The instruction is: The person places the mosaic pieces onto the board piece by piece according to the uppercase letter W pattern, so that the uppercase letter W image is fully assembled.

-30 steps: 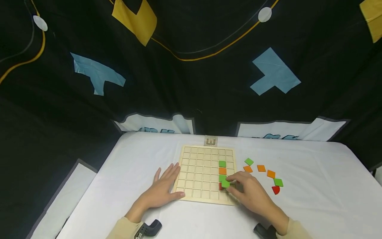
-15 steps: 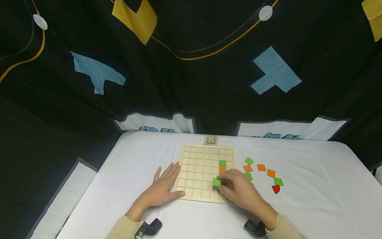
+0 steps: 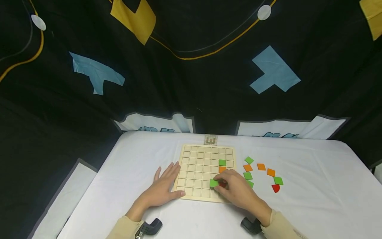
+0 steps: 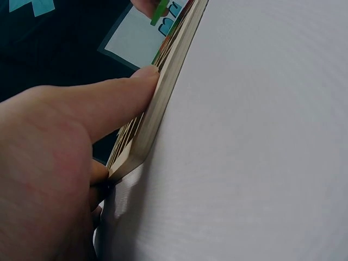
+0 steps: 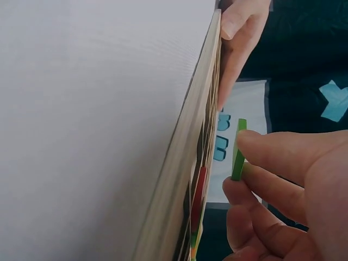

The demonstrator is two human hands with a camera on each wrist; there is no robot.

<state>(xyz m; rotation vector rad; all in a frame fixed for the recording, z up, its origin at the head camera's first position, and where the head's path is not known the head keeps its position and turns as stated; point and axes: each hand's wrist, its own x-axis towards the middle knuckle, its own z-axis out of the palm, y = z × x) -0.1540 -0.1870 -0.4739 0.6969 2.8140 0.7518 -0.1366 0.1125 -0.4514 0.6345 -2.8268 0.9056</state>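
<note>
A pale wooden grid board [image 3: 194,166] lies on the white table. My right hand [image 3: 240,191] pinches a green square tile [image 3: 213,183] between thumb and fingers over the board's lower right part. In the right wrist view this green tile [image 5: 240,149] is raised off the board. Beneath that hand a red piece [image 3: 222,184] partly shows in the grid. Farther up the same column sit an orange tile [image 3: 222,169] and a green tile [image 3: 222,162]. My left hand [image 3: 161,191] rests at the board's left edge with fingers extended, its thumb [image 4: 125,92] on the near corner.
Right of the board lie loose pieces: several green tiles [image 3: 278,181], orange tiles [image 3: 261,166] and a red rounded piece [image 3: 276,188]. A small patterned square [image 3: 211,139] is behind the board. Dark printed curtains [image 3: 191,89] hang beyond the table.
My right hand has moved left across the board with the green tile, away from the filled column. Green tiles it covered on the table now show. The left hand stays put.
</note>
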